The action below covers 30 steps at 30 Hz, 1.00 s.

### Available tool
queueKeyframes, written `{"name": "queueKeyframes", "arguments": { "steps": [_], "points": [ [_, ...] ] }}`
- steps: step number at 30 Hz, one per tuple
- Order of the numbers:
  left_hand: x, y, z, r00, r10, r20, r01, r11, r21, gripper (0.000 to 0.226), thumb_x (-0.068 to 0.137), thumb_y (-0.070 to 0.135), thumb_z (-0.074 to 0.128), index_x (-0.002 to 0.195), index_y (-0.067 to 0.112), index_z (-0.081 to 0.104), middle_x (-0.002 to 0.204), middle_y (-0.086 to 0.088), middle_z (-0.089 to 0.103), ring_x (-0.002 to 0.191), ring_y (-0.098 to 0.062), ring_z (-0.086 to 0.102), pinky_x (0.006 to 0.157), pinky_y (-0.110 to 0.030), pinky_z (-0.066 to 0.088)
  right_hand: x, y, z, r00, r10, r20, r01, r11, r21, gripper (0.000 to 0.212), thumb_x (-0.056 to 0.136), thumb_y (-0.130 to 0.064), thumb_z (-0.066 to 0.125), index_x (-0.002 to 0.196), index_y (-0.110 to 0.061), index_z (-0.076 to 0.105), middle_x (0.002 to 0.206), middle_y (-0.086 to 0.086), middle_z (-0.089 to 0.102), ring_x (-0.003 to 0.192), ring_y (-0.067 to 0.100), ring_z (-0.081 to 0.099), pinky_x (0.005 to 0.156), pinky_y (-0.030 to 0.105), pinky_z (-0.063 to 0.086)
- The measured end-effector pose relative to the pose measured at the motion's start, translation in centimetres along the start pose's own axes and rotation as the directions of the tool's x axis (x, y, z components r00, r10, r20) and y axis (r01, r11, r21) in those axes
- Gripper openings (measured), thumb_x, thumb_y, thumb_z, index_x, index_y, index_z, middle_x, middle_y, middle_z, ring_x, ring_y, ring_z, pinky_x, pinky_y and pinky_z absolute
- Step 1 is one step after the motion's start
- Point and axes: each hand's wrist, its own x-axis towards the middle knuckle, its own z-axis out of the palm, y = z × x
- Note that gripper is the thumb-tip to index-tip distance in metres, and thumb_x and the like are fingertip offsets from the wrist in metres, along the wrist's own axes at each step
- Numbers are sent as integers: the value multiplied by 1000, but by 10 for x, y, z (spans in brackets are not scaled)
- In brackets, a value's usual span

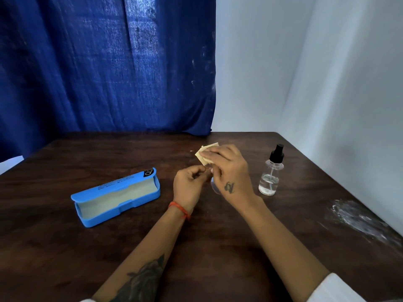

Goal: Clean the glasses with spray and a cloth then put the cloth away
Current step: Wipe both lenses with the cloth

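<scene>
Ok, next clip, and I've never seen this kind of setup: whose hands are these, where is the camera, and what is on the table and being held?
There is no machine here. A person wears a wide-angle camera on the head, looking forward and down, so you see that person's own two bare hands.

The right hand holds a pale yellow cloth against the glasses, which are mostly hidden; only a bit of lens shows beneath the hand. The left hand, with a red thread on its wrist, pinches the glasses from the other side.

On the dark wooden table lie an open blue glasses case to the left and a clear spray bottle with a black top, standing upright to the right. A blue curtain hangs behind.
</scene>
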Motion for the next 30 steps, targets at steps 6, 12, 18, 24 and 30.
{"name": "queueKeyframes", "arguments": {
  "steps": [6, 12, 18, 24, 30],
  "points": [
    [1, -3, 2, 1000, 22, 19, -21, 998, -59, 10, 75, 11, 71, 66, 16, 69, 65, -2, 64, 67, -9, 53, 64, -25, 44, -7, 11, -6, 1000, 18, 12, -19, 991, 133, 38, 57, 13, 55, 80, -10, 74, 86, 2, 72, 81, 23, 61, 81, 16, 44],
    [2, -1, 2, 996, 21, 86, -15, 997, -72, 3, 76, 13, 70, 76, 11, 73, 74, 0, 71, 74, -6, 63, 73, -20, 51, -7, 24, -7, 990, 77, -117, -78, 997, -7, 36, 60, 14, 51, 80, -6, 74, 85, 8, 71, 79, 28, 61, 77, 16, 42],
    [-1, 2, 1, 993, 31, 116, -32, 999, 5, 8, 80, 8, 65, 75, 11, 70, 76, -10, 69, 74, -13, 62, 75, -30, 51, -5, 14, 0, 999, -10, -52, 8, 999, -50, 30, 71, 5, 50, 90, -3, 72, 92, 13, 69, 85, 30, 61, 79, 22, 42],
    [1, 2, 2, 996, 44, 74, -46, 999, 21, 9, 78, 11, 68, 75, 19, 70, 71, -7, 68, 71, -12, 59, 69, -33, 48, -7, 17, -5, 997, 74, -20, -70, 987, 142, 32, 56, 10, 57, 73, -8, 76, 82, 5, 73, 78, 23, 63, 75, 23, 50],
    [-1, 1, 4, 990, 48, 131, -48, 999, -6, 3, 77, 12, 68, 75, 12, 71, 74, -2, 70, 71, -5, 63, 70, -21, 51, -7, 24, -8, 974, 143, -175, -137, 989, 47, 32, 58, 15, 56, 76, -5, 74, 82, 9, 71, 80, 27, 64, 72, 29, 52]
  ]
}}
